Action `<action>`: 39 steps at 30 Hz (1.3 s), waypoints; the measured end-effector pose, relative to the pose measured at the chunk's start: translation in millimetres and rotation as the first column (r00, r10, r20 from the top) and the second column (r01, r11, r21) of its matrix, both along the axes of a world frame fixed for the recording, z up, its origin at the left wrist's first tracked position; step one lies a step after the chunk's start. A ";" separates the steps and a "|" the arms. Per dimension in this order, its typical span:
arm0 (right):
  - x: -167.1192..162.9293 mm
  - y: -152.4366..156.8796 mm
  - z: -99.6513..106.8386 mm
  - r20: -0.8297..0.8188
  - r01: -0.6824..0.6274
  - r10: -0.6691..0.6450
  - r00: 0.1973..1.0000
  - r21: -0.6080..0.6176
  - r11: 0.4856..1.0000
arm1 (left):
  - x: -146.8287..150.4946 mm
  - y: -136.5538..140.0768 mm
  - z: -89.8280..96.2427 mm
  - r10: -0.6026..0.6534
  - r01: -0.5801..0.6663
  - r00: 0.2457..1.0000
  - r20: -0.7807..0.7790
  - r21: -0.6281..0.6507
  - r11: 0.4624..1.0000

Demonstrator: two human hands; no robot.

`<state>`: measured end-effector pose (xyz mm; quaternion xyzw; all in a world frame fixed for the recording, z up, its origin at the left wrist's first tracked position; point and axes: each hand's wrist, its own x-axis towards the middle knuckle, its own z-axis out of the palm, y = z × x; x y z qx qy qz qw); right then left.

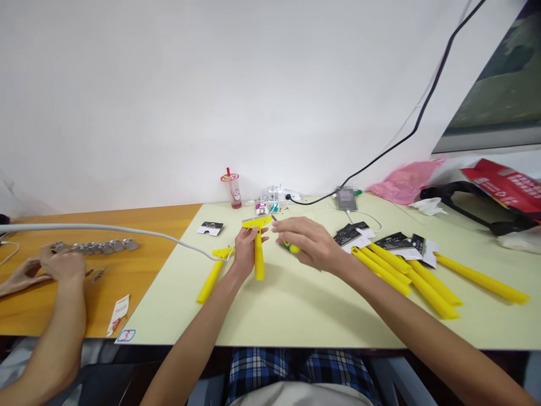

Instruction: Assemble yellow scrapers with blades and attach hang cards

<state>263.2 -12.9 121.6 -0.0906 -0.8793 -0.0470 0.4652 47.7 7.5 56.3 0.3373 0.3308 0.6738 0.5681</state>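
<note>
My left hand [245, 248] is closed around a yellow scraper [259, 256], held upright with its wide head and thin blade at the top. In my right hand [310, 242] is a screwdriver with a green and yellow handle [291, 247]; the fingers cover much of it. A dark thin tip shows near the right end of the scraper head. Left of my left hand, a second yellow scraper [210, 279] lies on the pale table. A small black and white card [210, 228] lies behind it.
Several yellow scrapers [426, 287] with black and white card sleeves [397, 245] lie at right. A cup with a straw [232, 192] and a power strip [273, 194] stand at back. A grey cable [127, 230] crosses from the left. A co-worker's hands [63, 262] handle metal parts.
</note>
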 end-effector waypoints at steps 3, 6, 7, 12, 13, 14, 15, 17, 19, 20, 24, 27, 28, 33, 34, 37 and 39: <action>4.4 -11.2 -30.2 -0.009 -0.024 0.024 1.000 0.018 1.000 | -6.4 6.2 23.9 0.032 -0.035 0.999 0.036 0.088 0.995; 6.7 -6.5 -69.6 0.085 0.006 -0.004 0.996 -0.014 1.000 | -11.0 7.0 57.5 0.022 -0.039 0.996 0.085 0.205 0.978; 6.9 -2.8 -80.8 0.133 0.019 -0.014 0.991 -0.038 0.999 | -11.2 5.8 68.5 0.007 -0.029 0.995 0.096 0.236 0.971; 4.1 7.7 -104.5 0.401 0.067 0.018 0.916 -0.198 0.978 | -4.0 -2.2 99.4 -0.049 0.020 0.995 0.087 0.306 0.952; 3.1 6.8 -104.5 0.428 0.071 0.029 0.903 -0.216 0.974 | -2.2 -2.9 99.6 -0.054 0.027 0.995 0.083 0.306 0.952; 2.3 5.1 -103.9 0.441 0.076 0.037 0.897 -0.235 0.969 | -0.6 -3.0 98.0 -0.060 0.032 0.995 0.084 0.306 0.952; 1.7 2.7 -103.1 0.441 0.082 0.043 0.897 -0.260 0.962 | 0.7 -2.7 94.8 -0.069 0.038 0.993 0.091 0.303 0.952; 1.4 -3.1 -101.8 0.409 0.096 0.052 0.911 -0.334 0.938 | 2.6 -0.7 84.9 -0.085 0.046 0.989 0.124 0.291 0.956; 1.8 -9.2 -101.1 0.366 0.111 0.052 0.929 -0.409 0.906 | 4.3 2.8 71.8 -0.103 0.055 0.980 0.171 0.263 0.963; 2.0 -11.6 -101.0 0.352 0.116 0.050 0.935 -0.434 0.894 | 5.1 4.9 64.5 -0.109 0.060 0.975 0.195 0.239 0.969; 2.0 -11.4 -102.3 0.322 0.122 0.026 0.946 -0.430 0.895 | 9.1 12.9 35.5 -0.101 0.077 0.958 0.267 0.101 0.992; 5.7 2.5 -105.7 0.240 0.203 -0.116 0.964 -0.384 0.901 | 11.1 15.8 19.3 -0.090 0.083 0.961 0.261 0.040 0.996; 8.4 8.8 -107.2 0.219 0.271 -0.199 0.955 -0.374 0.887 | 11.1 16.2 15.6 -0.086 0.081 0.963 0.255 0.030 0.996; 27.1 33.6 -114.4 0.363 0.600 -0.478 0.799 -0.456 0.657 | 7.4 18.7 7.2 -0.048 0.046 0.963 0.267 0.011 0.999; 29.8 35.2 -115.0 0.385 0.620 -0.486 0.784 -0.489 0.614 | 6.5 19.5 6.6 -0.046 0.044 0.961 0.273 0.012 0.999; 33.8 34.4 -112.6 0.347 0.610 -0.512 0.786 -0.569 0.551 | 5.1 21.3 5.2 -0.060 0.059 0.957 0.285 0.015 0.998; 34.0 32.2 -107.9 0.191 0.518 -0.549 0.814 -0.667 0.536 | 5.0 21.7 4.3 -0.086 0.087 0.956 0.282 0.008 0.996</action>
